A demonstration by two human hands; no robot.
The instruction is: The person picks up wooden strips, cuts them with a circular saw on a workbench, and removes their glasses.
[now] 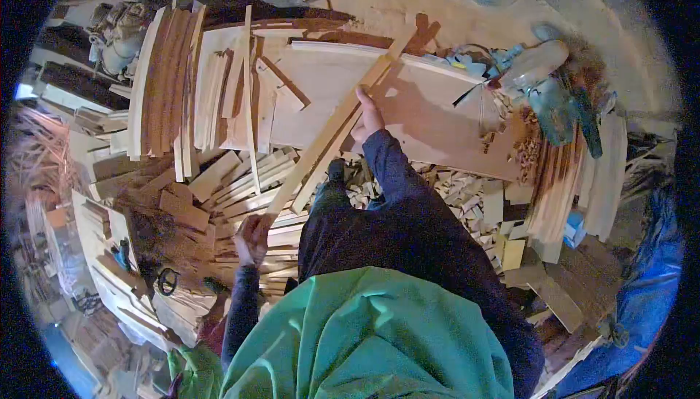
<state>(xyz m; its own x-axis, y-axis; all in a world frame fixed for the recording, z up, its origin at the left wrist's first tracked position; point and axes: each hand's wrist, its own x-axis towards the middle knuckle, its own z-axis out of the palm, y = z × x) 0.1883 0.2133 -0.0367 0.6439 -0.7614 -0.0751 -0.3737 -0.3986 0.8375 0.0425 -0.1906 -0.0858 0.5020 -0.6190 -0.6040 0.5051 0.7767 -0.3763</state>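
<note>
A long, flat wooden plank [312, 155] runs diagonally in front of me, its far end over the workbench [430, 111]. My left hand [252, 239] is closed around its near end. Farther along, my right hand [369, 116] grips the same plank from the right side, thumb on top. A second, narrower strip [315, 184] shows just under the plank; whether my right hand holds it too I cannot make out. On the bench to the left lie a thin upright-running batten [249, 100] and a short wooden piece [284, 84].
Stacked boards [160, 82] cover the bench's left end, and more boards [561, 188] stand at the right. Plastic bottles [539, 64] and wood chips [526, 144] lie at the right end. Offcuts [467, 195] heap on the floor around my legs. A blue tarp [656, 253] hangs far right.
</note>
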